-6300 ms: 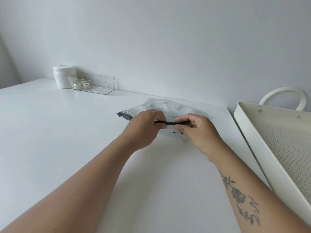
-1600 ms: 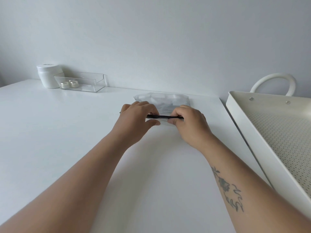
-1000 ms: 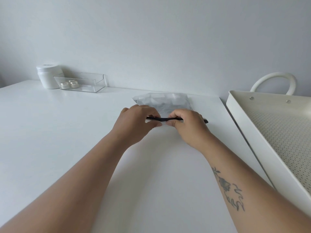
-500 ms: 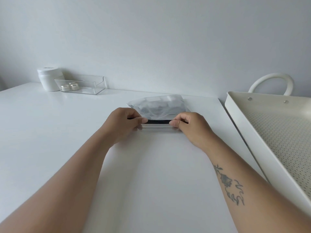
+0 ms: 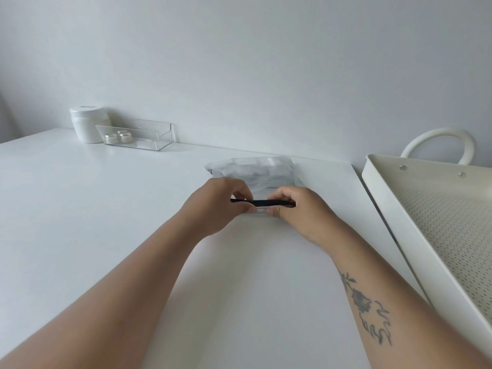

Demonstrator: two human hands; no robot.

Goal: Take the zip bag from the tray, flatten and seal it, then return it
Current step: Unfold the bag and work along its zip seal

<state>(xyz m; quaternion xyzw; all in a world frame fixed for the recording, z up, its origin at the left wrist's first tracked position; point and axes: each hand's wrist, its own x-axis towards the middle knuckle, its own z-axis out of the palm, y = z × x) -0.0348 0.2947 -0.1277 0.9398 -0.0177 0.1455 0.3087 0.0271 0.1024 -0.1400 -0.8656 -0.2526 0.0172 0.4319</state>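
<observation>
A clear zip bag (image 5: 262,173) with white contents lies on the white table (image 5: 106,209), its black zip strip (image 5: 262,202) facing me. My left hand (image 5: 217,206) pinches the left part of the strip. My right hand (image 5: 300,209) pinches the right part, fingers and thumb closed on it. The two hands sit close together, and the strip's ends are hidden under the fingers. The cream perforated tray (image 5: 415,209) with a loop handle stands to the right, holding nothing that I can see.
At the back left a white jar (image 5: 86,126) stands beside a clear plastic holder (image 5: 137,134) with two small shiny items inside. The wall runs along the table's far edge. The tray's rim sits close to the table's right edge.
Both hands have drawn closer together along the zip strip than half a second ago. The bag has stayed in about the same place on the table.
</observation>
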